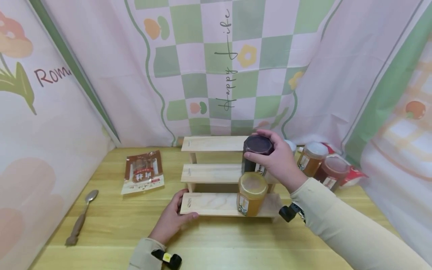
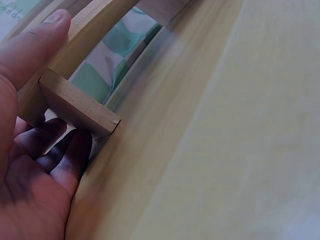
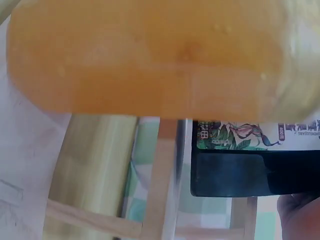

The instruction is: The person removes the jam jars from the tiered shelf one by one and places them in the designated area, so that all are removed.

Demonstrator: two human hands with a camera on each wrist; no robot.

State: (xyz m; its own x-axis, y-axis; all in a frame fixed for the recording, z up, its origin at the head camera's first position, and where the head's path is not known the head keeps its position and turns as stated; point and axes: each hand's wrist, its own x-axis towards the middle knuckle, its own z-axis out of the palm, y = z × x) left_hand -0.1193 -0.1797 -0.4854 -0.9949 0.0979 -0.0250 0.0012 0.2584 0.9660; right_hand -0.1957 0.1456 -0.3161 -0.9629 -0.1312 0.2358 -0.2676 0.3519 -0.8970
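A three-tier wooden rack [image 1: 210,204] stands on the table. My left hand [image 1: 171,220] grips the left end of its lowest tier; in the left wrist view the thumb lies along the board [image 2: 95,37] and the other fingers curl in by the upright [image 2: 75,102]. My right hand [image 1: 282,161] holds a dark, black-lidded jar [image 1: 258,144] around its top, over the right part of the middle tier. On the lowest tier, just in front, stands an amber jar [image 1: 253,191] with a yellowish lid. It fills the upper right wrist view, with the dark jar [image 3: 230,172] behind it.
Right of the rack are an amber jar [image 1: 313,155], a reddish-brown jar [image 1: 333,170] and a red-and-white packet [image 1: 353,176]. A brown-and-white pouch [image 1: 143,172] lies to the left, and a spoon [image 1: 81,219] farther left. A checkered curtain [image 1: 216,75] hangs behind.
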